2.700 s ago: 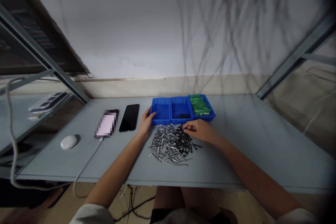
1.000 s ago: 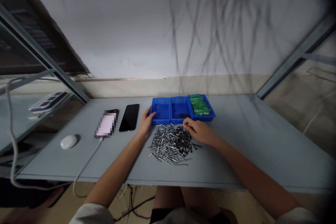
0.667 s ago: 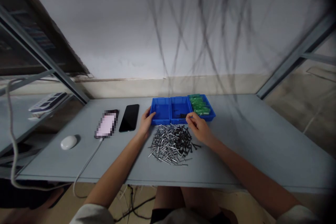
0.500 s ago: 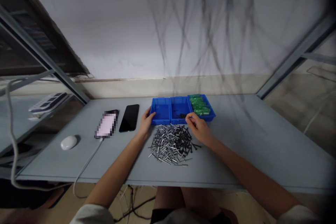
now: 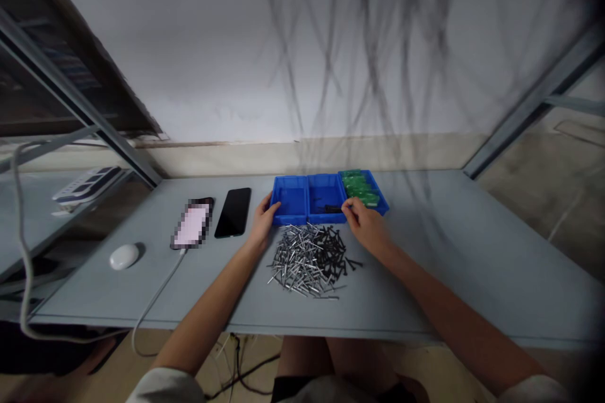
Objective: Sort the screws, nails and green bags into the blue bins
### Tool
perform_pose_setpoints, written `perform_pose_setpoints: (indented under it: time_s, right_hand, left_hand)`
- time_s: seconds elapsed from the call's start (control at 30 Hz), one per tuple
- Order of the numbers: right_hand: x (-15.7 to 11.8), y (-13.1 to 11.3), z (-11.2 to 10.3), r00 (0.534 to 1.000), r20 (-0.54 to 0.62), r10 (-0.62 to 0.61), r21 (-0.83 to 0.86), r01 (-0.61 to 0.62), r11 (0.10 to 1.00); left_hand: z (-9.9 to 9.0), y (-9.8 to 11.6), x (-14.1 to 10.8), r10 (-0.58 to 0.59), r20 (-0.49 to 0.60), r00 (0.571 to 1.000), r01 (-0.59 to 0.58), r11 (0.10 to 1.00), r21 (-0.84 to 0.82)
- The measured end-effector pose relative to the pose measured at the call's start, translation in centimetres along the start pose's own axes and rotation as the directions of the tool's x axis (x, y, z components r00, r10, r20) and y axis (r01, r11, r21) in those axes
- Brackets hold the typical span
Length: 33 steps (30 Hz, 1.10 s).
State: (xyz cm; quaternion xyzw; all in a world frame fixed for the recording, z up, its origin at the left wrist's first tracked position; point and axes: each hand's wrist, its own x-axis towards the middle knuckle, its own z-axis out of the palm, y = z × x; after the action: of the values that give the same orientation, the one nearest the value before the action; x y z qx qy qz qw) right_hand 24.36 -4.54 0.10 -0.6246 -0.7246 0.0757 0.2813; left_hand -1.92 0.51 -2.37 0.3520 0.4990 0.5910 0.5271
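Observation:
Three blue plastic bins stand side by side at the back of the table. My left hand [image 5: 263, 221] grips the outer side of the left bin [image 5: 290, 219], thumb over its rim. My right hand [image 5: 365, 221] is pinched at the front right corner of the middle bin [image 5: 323, 186]; whatever is between its fingertips is hidden. Some black screws [image 5: 333, 208] show in that bin just left of the fingertips. Green packets [image 5: 358, 187] fill the right bin [image 5: 384, 206]. In front of the bins lies a mixed pile of silver screws or pins [image 5: 299, 264] and black screws [image 5: 333, 248].
On the left of the table [image 5: 425, 302] are a black phone [image 5: 233, 212], a second phone [image 5: 193, 223] on a white cable [image 5: 158, 293], and a white rounded case [image 5: 124, 256]. Metal frame posts [image 5: 125, 148] rise at both sides, with a wall [image 5: 227, 75] behind.
My right hand has shifted slightly right along the middle bin's front, showing more of the black screws there. My left hand stays on the left bin.

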Motion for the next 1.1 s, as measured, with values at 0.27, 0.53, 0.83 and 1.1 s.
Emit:
perform_pose_setpoints:
  time_s: [0.27,0.53,0.83,1.1]
  right_hand:
    - [-0.1,-0.5,-0.5,0.993,0.105,-0.045,-0.026,0.048,0.999]
    - [0.2,0.4,-4.0,0.832,0.492,-0.255,0.239,0.152,0.959]
    - [-0.1,1.3,-4.1,0.558,0.807,-0.196,0.158,0.115,0.981]
    - [-0.4,1.0,-3.6,0.589,0.781,-0.205,0.189,0.09,0.978]
  left_hand:
    - [-0.1,-0.1,0.0,-0.015,0.02,1.0,0.015,1.0,-0.012]
    - [0.1,0.1,-0.2,-0.019,0.0,1.0,0.019,1.0,-0.011]
    - [0.0,0.0,-0.1,-0.012,0.002,1.0,0.012,1.0,-0.012]
    - [0.1,0.2,-0.3,-0.014,0.007,1.0,0.014,1.0,-0.011]
